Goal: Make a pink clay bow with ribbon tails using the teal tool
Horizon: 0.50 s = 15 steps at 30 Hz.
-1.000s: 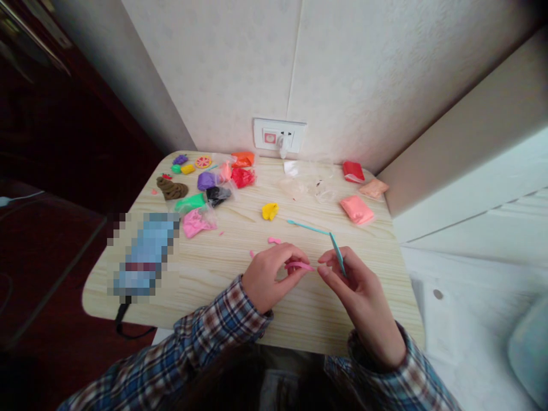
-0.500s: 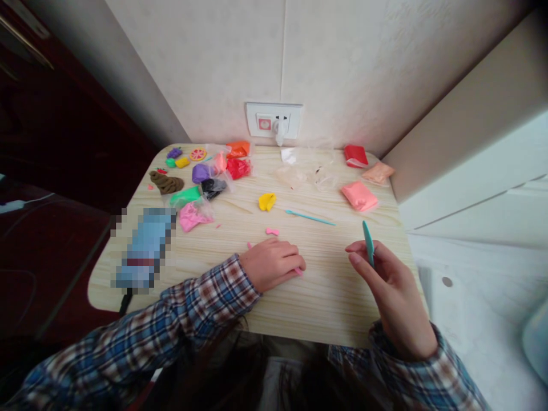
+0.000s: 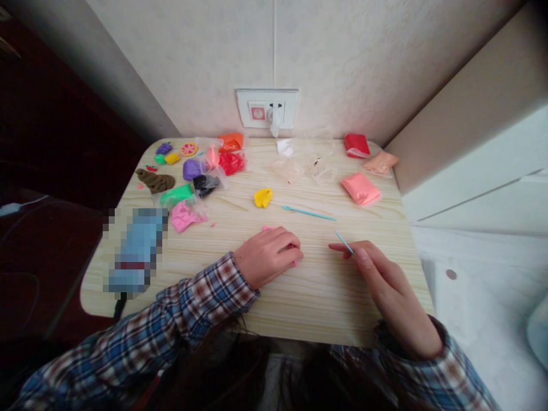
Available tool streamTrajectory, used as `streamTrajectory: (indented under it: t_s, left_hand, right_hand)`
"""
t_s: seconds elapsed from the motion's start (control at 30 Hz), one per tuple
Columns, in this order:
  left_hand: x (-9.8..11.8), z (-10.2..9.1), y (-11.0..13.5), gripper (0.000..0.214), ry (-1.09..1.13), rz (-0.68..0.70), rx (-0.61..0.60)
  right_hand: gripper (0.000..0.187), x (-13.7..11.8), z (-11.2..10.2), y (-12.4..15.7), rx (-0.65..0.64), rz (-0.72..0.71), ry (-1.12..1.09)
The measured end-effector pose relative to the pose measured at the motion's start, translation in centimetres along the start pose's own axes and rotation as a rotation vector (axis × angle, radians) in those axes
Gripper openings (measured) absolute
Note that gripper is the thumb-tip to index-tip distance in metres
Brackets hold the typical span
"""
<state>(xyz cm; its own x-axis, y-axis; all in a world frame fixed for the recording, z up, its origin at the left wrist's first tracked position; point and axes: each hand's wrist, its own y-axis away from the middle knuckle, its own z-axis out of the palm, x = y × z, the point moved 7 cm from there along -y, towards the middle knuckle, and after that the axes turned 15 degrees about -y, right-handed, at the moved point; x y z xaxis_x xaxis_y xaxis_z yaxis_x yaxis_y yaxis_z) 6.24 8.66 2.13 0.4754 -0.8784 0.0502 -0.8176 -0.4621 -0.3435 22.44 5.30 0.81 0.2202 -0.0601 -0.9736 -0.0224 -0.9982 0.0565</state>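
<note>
My left hand (image 3: 268, 256) rests knuckles-up on the wooden table (image 3: 308, 297), fingers curled over a small pink clay piece (image 3: 295, 262) that peeks out at the fingertips. My right hand (image 3: 381, 274) lies to the right, fingers pinched on a thin teal modelling tool (image 3: 343, 241) whose tip points up and left. A second teal tool (image 3: 309, 213) lies on the table beyond both hands, next to a yellow clay lump (image 3: 262, 197).
Several bags and lumps of coloured clay (image 3: 192, 177) crowd the far left. Pink (image 3: 360, 188), peach (image 3: 380, 162) and red (image 3: 356, 144) packs lie far right. A blurred blue object (image 3: 135, 248) sits at the left edge. A wall socket (image 3: 268, 108) is behind.
My hands have parted. The left one lowered onto the table over the pink clay. The right one swung right, then lowered the teal tool near the tabletop.
</note>
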Motion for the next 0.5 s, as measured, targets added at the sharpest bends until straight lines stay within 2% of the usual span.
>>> streamTrajectory:
  t_s: [0.23, 0.37, 0.5]
  left_hand:
    - [-0.6, -1.5, 0.6, 0.014, 0.027, -0.044, 0.021]
    - [-1.7, -1.5, 1.1, 0.014, 0.043, -0.109, 0.003]
    - [-2.3, -1.1, 0.6, 0.015, 0.112, -0.145, 0.026]
  right_hand:
    - [0.029, 0.2, 0.3, 0.3, 0.017, -0.026, 0.022]
    - [0.023, 0.4, 0.9, 0.4, 0.019, -0.04, 0.033]
    - [0.021, 0.5, 1.0, 0.3, 0.03, -0.036, 0.026]
